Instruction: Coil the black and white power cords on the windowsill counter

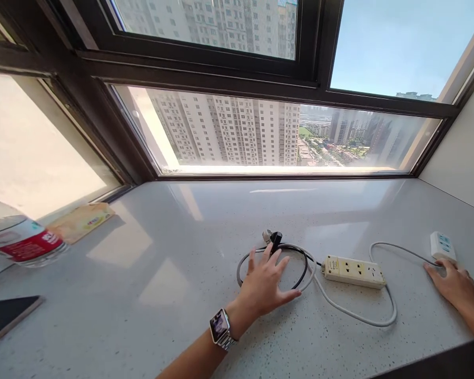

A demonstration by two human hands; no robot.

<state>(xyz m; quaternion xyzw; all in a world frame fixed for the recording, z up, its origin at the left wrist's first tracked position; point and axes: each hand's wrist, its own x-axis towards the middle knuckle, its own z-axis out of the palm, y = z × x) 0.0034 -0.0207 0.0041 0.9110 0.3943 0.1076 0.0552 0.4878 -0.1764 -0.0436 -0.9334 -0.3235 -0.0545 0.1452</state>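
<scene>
My left hand [265, 283], with a watch on its wrist, reaches out flat with fingers spread over a coiled loop of grey and black cable [300, 255] on the white stone sill [161, 273]. A black plug [275, 238] lies just beyond the fingertips. My right hand [454, 284] rests at the right, fingers laid on the grey cord beside a small white socket block [442, 246]. A cream power strip [354, 271] lies between the two hands, its grey cord [363, 317] looping round it.
A water bottle with a red label [21, 239] lies at the far left. A flat yellowish packet [81, 221] sits by the window frame. A dark phone [6, 316] lies at the lower left. The sill's front edge runs along the lower right.
</scene>
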